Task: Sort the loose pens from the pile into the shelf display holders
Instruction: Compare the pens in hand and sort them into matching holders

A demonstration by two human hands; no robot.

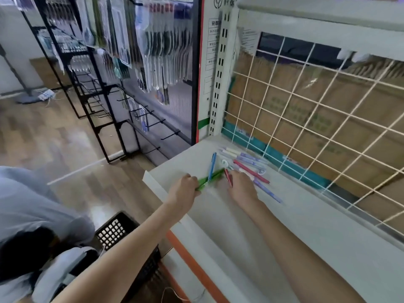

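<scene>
Pens (244, 162) lie piled on the white shelf (306, 226) by the wire grid. Left hand (182, 190) grips green pens (209, 179), fingers curled round them; right hand (241, 186) pinches a red pen (228, 178). Risk: blue pen (212, 166) crossing the green ones gets dragged off the edge.

Both bare forearms reach from the lower edge of the view up toward twelve o'clock, the left arm running in from seven o'clock and the right from five o'clock. The left hand (183, 189) is back-up with its fingers curled round green pens (210, 178). The right hand (242, 186), at its three o'clock and close by, is back-up too, pinching a red pen (228, 177).
</scene>
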